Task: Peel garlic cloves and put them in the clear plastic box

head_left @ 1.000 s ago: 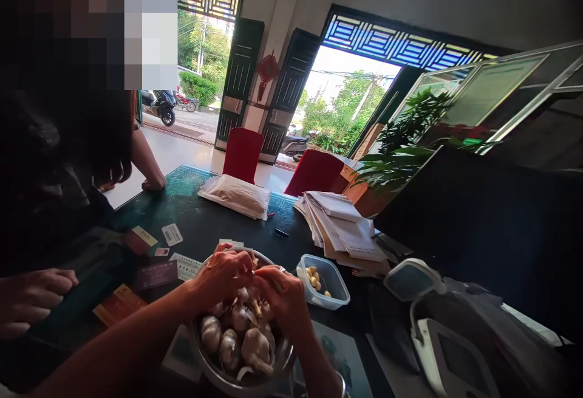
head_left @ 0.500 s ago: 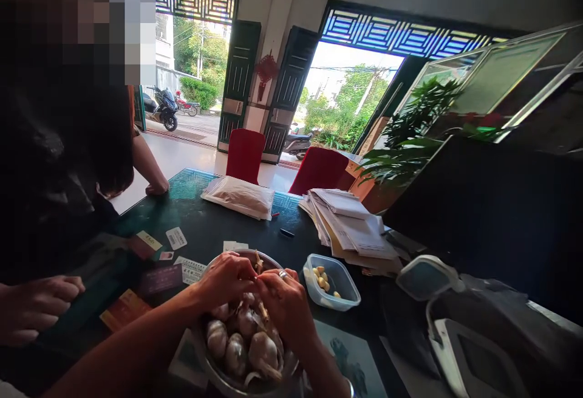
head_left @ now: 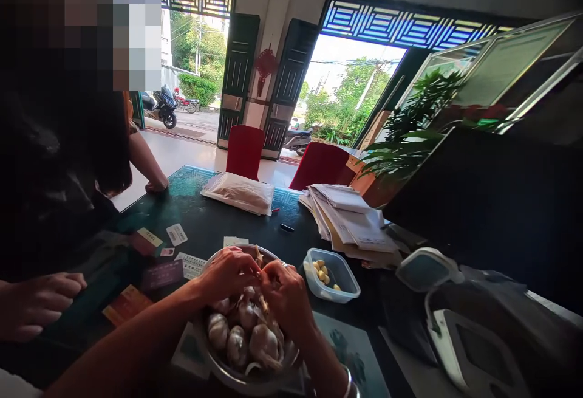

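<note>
My left hand (head_left: 232, 270) and my right hand (head_left: 285, 285) meet over a metal bowl (head_left: 228, 380). The fingertips of both are pinched together on a small garlic clove, mostly hidden by the fingers. Whole garlic bulbs (head_left: 237, 346) with pale, purplish skins fill the bowl below, along with loose bits of skin and dry stalk. A ring shows on my right hand and a bracelet on that wrist. Just right of the bowl stands a clear plastic container (head_left: 350, 288) holding several peeled garlic cloves (head_left: 321, 271).
At the left, another person leans on the dark glass-topped table (head_left: 191, 212), one hand (head_left: 40, 304) near my left forearm. Cards (head_left: 161, 273) lie left of the bowl. Behind are a wrapped packet (head_left: 239, 192) and a paper stack (head_left: 350, 219); a monitor (head_left: 492, 203) stands right.
My fingers have shifted slightly at the pinch, with the right-hand fingers curling more. The view has tilted a little; the bowl, container and other person stay in place.
</note>
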`<action>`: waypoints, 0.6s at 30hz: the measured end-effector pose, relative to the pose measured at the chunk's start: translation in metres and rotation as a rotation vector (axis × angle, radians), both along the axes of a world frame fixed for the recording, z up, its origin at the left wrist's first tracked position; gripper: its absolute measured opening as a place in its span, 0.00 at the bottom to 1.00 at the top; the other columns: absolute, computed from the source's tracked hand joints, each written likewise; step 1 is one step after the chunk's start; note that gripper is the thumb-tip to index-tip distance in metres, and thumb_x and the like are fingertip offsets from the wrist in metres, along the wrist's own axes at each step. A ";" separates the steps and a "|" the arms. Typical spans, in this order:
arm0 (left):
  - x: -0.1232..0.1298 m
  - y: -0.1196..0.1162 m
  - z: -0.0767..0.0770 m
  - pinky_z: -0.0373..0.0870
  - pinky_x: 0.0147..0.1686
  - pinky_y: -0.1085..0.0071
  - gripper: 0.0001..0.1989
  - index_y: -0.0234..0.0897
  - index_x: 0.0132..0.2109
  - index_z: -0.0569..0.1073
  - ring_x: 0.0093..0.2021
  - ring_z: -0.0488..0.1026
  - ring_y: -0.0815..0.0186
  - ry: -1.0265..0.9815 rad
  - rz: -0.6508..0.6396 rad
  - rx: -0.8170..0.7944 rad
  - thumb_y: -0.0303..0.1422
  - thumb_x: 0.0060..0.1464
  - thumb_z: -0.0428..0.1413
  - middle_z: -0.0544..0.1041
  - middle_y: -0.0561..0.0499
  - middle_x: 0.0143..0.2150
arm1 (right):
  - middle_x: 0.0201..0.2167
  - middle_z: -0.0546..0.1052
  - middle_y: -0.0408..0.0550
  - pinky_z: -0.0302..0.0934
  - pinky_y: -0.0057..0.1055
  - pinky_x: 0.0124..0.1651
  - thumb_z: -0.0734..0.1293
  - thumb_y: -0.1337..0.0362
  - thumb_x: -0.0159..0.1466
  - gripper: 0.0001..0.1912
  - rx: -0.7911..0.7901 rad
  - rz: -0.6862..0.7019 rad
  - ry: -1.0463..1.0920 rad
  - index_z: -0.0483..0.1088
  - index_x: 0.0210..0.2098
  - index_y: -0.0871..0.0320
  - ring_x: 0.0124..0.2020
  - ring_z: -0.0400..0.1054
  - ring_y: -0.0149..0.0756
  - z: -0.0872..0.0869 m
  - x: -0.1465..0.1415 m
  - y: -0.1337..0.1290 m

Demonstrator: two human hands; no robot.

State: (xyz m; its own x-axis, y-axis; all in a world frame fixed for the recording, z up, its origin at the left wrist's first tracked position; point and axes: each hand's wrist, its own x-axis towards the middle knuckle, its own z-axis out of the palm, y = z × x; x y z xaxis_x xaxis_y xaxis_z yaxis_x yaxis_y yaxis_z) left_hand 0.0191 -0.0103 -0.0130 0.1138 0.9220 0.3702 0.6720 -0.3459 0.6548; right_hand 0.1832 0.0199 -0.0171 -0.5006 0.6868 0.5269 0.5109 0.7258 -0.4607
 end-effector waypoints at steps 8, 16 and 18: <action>-0.004 0.000 0.001 0.64 0.42 0.71 0.03 0.38 0.32 0.78 0.33 0.74 0.66 -0.068 -0.026 -0.016 0.30 0.47 0.60 0.80 0.54 0.28 | 0.24 0.74 0.44 0.55 0.31 0.34 0.61 0.68 0.59 0.07 -0.090 -0.053 -0.004 0.67 0.26 0.57 0.28 0.65 0.36 0.002 0.002 0.002; -0.004 0.002 0.002 0.62 0.47 0.66 0.04 0.38 0.31 0.78 0.32 0.74 0.65 0.012 0.018 -0.010 0.33 0.48 0.61 0.80 0.53 0.27 | 0.31 0.77 0.43 0.55 0.32 0.39 0.62 0.63 0.63 0.07 -0.128 0.087 0.039 0.71 0.33 0.55 0.32 0.68 0.35 0.008 0.002 -0.001; -0.003 0.002 0.000 0.59 0.51 0.64 0.03 0.38 0.31 0.77 0.32 0.75 0.65 0.015 0.005 -0.017 0.32 0.47 0.61 0.80 0.53 0.27 | 0.30 0.77 0.43 0.54 0.33 0.40 0.61 0.64 0.63 0.07 -0.093 0.075 0.035 0.71 0.32 0.55 0.32 0.68 0.35 0.007 0.001 -0.002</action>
